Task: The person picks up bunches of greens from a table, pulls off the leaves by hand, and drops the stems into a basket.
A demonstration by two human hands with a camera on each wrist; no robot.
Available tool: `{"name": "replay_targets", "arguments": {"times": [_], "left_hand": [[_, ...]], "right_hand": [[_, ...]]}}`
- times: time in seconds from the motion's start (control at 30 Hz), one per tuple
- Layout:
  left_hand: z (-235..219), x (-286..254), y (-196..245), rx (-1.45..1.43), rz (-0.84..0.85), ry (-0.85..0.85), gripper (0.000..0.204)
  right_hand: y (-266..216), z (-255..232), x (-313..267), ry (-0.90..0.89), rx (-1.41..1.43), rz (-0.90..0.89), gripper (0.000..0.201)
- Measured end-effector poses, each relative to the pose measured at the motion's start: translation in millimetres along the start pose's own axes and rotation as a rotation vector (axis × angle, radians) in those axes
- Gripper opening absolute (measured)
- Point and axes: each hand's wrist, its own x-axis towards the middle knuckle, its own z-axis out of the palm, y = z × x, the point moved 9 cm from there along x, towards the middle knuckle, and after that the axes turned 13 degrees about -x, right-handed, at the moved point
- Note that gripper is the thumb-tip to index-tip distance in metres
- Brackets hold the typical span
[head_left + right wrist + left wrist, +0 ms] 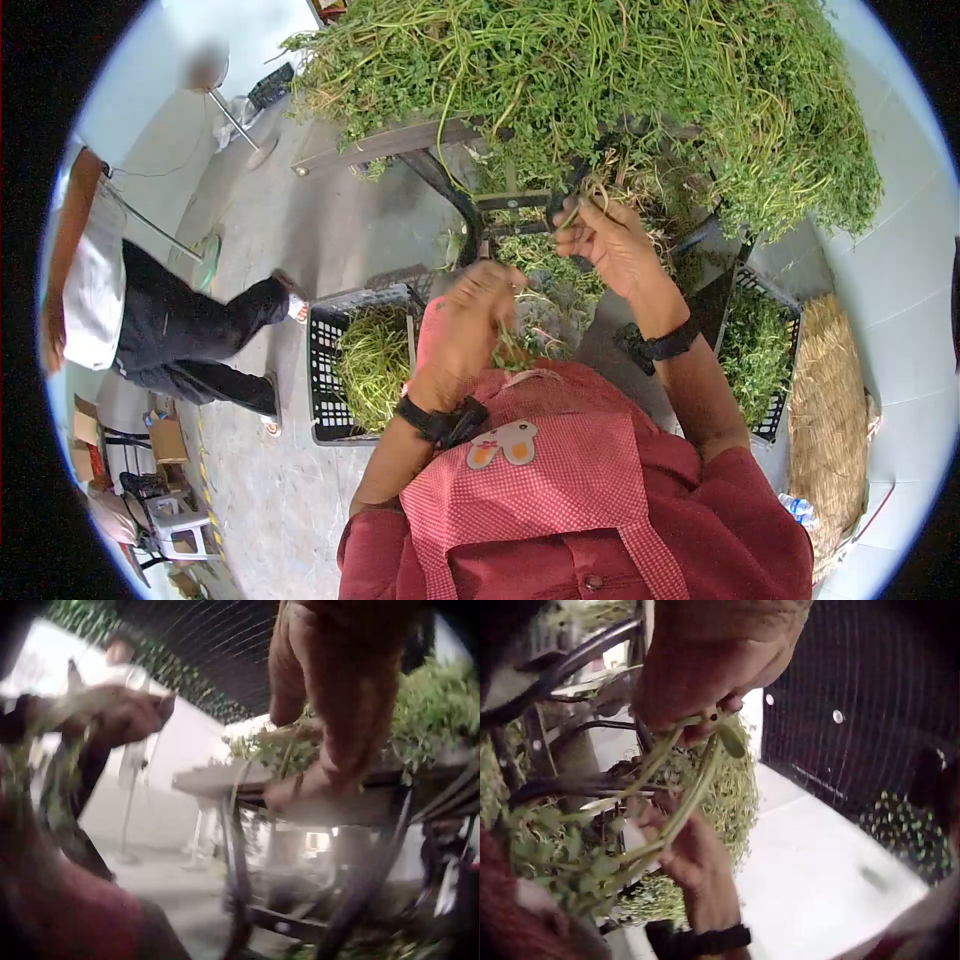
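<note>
My left hand (468, 312) pinches a few green stems (694, 799), leafy ends hanging near my apron (560, 470). My right hand (622, 250), farther forward, holds a pale bent stem (598, 188) at its curled fingertips. Beyond both hands, a heap of greens (590, 80) covers the bench (395, 142). Left of my left hand: black crate (325, 385) of cut stalks (372, 365), on the floor (262, 480).

Your table (385, 143): heaped leafy greens (580, 80) | Your floor (255, 490): black crate (326, 375) at your left, second crate (795, 335) right
</note>
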Motion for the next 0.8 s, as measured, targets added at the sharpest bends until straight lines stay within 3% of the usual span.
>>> {"name": "replay_targets", "arguments": {"times": [0.03,0.07,0.1,0.17,0.2,0.23,0.3,0.33,0.4,0.43,0.5,0.53,0.57,0.63,0.7,0.77,0.8], "left_hand": [[-9,6,-1,-0.348,-0.022,-0.005,0.021],[-14,8,-2,-0.695,-0.042,0.001,0.023],[-19,9,-3,-0.694,-0.048,0.016,0.023],[-20,14,-1,-0.923,-0.071,-0.040,0.023],[-22,17,-6,-1.017,-0.101,-0.047,0.022],[-25,17,-10,-1.019,-0.107,-0.038,0.022],[-23,19,-10,-1.069,-0.108,-0.033,0.021],[-22,20,-11,-1.069,-0.108,-0.035,0.021],[-25,21,-14,-1.046,-0.090,-0.008,0.019],[-25,21,-13,-1.045,-0.088,-0.006,0.019],[-33,18,-17,-1.073,-0.109,0.075,0.017],[-36,16,-18,-1.072,-0.104,0.084,0.017],[-41,15,-21,-1.035,-0.102,0.133,0.016],[-39,15,-25,-1.000,-0.104,0.169,0.016],[-39,13,-25,-0.918,-0.060,0.245,0.016],[-34,9,-19,-0.855,-0.045,0.250,0.016],[-32,8,-18,-0.794,-0.041,0.248,0.017]], "right_hand": [[5,-7,2,0.034,-0.144,-0.008,0.032],[11,-27,7,0.045,-0.748,-0.024,0.047],[24,-34,5,0.036,-0.741,-0.012,0.047],[7,-37,0,0.218,-1.073,-0.351,0.059],[14,-30,-2,0.078,-0.986,-0.172,0.054],[8,-20,-11,0.075,-0.983,-0.162,0.054],[22,33,-26,-0.293,-0.723,-0.018,0.047],[30,41,-30,-0.291,-0.724,-0.020,0.047],[54,70,-42,-0.461,-0.521,0.043,0.041],[59,79,-47,-0.464,-0.520,0.042,0.041],[12,75,-51,-0.028,-0.621,-0.394,0.037],[-11,75,-57,0.046,-0.804,-0.534,0.031],[-17,76,-61,0.043,-0.801,-0.534,0.031],[-6,77,-64,-0.053,-1.007,-0.369,0.027],[-4,80,-69,-0.039,-1.064,-0.415,0.027],[24,72,-61,-0.079,-1.084,-0.163,0.029],[19,74,-61,-0.073,-1.158,-0.167,0.029]]}}
